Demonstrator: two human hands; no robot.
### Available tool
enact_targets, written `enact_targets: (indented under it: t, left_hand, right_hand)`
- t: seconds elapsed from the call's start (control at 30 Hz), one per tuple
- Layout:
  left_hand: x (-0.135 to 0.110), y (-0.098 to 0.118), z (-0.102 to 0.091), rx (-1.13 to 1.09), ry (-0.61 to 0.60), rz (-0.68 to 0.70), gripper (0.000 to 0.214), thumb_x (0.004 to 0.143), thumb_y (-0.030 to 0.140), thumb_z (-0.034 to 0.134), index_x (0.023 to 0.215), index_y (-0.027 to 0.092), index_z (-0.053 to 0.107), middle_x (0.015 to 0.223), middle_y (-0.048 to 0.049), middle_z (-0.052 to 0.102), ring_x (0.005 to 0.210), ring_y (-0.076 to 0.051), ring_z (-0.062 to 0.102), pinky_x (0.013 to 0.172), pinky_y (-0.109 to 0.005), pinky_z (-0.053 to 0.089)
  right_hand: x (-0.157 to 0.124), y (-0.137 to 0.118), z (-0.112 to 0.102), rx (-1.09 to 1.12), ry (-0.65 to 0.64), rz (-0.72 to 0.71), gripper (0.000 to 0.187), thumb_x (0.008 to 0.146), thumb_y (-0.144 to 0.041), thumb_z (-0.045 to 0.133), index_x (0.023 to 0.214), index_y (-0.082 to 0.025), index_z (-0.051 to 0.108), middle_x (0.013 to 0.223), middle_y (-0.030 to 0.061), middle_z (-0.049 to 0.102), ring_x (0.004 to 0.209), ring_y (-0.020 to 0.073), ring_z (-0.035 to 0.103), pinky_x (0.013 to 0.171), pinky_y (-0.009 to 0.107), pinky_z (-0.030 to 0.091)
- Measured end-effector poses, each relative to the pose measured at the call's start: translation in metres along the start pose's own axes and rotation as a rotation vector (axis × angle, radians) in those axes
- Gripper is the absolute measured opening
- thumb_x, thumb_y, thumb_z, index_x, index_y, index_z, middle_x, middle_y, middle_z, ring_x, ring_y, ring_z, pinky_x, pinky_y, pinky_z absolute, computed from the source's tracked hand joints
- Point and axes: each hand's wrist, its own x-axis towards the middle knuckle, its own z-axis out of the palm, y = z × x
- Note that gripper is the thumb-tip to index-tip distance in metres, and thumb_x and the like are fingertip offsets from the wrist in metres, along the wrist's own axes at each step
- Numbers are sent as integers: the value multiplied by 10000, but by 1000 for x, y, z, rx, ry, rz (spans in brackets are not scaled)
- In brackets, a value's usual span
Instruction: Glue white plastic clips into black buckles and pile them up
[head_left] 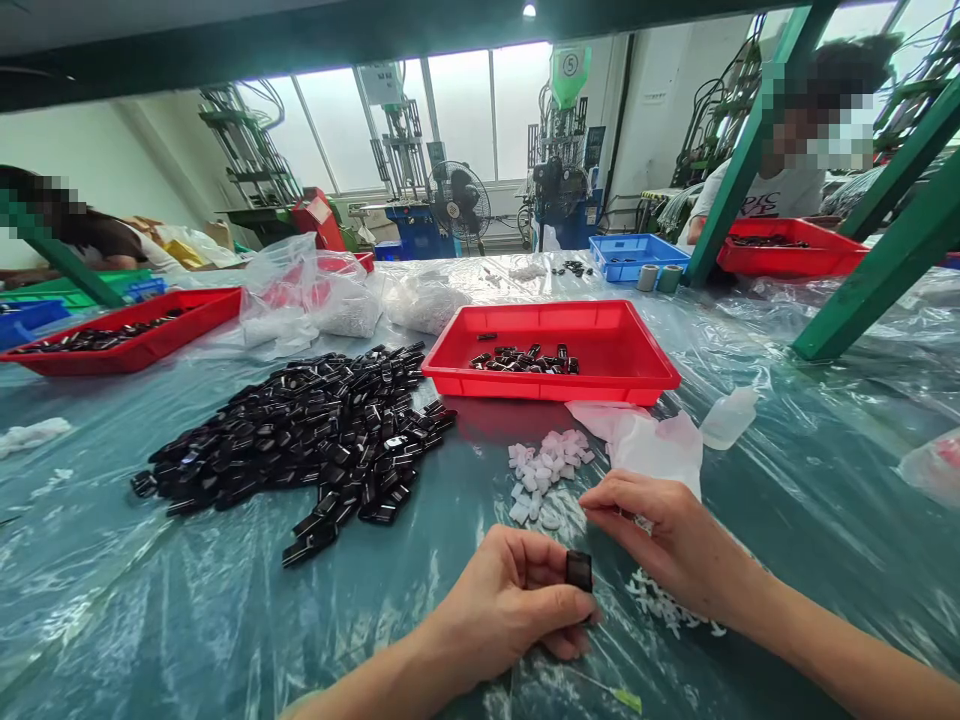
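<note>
My left hand (510, 600) pinches a small black rectangular moulded part (578, 571) between thumb and fingers. My right hand (667, 540) sits just to its right, fingertips closed on a small white plastic piece (641, 522) that is partly hidden. Under that hand lies a scatter of white plastic pieces (667, 605). Farther up, a heap of pale pink-white cubes (544, 475) rests on the plastic sheet. A large pile of glossy black parts (300, 440) spreads left of them. A red tray (600, 385) holding a few black parts stands beyond.
Clear plastic sheeting (187, 560) covers the table. Other red trays, a blue crate (637, 255), bags of white pieces and a plastic bottle (727, 418) stand around. Co-workers (795, 190) sit across the table. Green frame posts (750, 150) rise at right; machines and a fan stand behind.
</note>
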Motion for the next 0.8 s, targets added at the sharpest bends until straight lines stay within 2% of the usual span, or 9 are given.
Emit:
enact_targets:
  t: [0.1, 0.2, 0.27, 0.43, 0.53, 0.63, 0.8]
  left_hand:
    - [1, -3, 0, 6, -11, 20, 256, 628, 305, 729, 723, 81, 648, 649, -64, 621, 518, -101, 560, 509, -186, 464]
    - [2, -4, 1, 20, -11, 24, 245, 632, 295, 726, 737, 83, 663, 593, -40, 599, 508, -97, 545, 521, -194, 463]
    - [1, -2, 3, 26, 4, 21, 243, 625, 293, 730, 728, 84, 664, 556, -24, 580, 492, -89, 523, 519, -191, 454]
    - [-2, 3, 5, 36, 22, 1, 273, 605, 329, 734, 704, 85, 661, 544, -16, 565, 486, -87, 508, 520, -194, 447]
    - [-1, 1, 4, 45, 18, 9, 254, 620, 322, 726, 699, 89, 659, 547, -18, 569, 489, -93, 515, 521, -199, 453]
    - [1, -2, 2, 41, 3, 19, 252, 627, 312, 725, 727, 86, 673, 554, -23, 579, 489, -96, 524, 520, -201, 457]
    - [1, -2, 2, 58, -23, 31, 231, 652, 298, 711, 739, 85, 690, 546, -25, 587, 469, -88, 520, 494, -180, 437]
  right_hand:
    - [-6, -10, -5, 209, -50, 106, 150, 884, -233, 486, 825, -194, 618, 719, -3, 614, 656, 122, 553, 571, 205, 446]
    - [-11, -16, -7, 457, -122, 234, 136, 853, -246, 536, 807, -181, 646, 711, -2, 602, 657, 119, 527, 575, 204, 427]
    - [-13, -18, -8, 509, -161, 248, 147, 851, -248, 540, 812, -179, 665, 736, 6, 598, 679, 121, 519, 597, 213, 414]
    - [-12, -18, -10, 470, -220, 179, 190, 865, -293, 534, 827, -184, 686, 775, 21, 577, 698, 130, 526, 598, 230, 408]
    - [-12, -17, -9, 350, -117, 121, 177, 873, -262, 529, 832, -190, 687, 709, 3, 566, 632, 111, 507, 562, 224, 390]
    - [-14, -18, -6, 331, 8, 37, 118, 858, -201, 555, 869, -196, 673, 739, -1, 618, 659, 104, 554, 603, 209, 421]
    - [-17, -22, -2, 305, 31, -98, 147, 833, -111, 568, 841, -191, 692, 773, 10, 643, 674, 91, 594, 611, 172, 445]
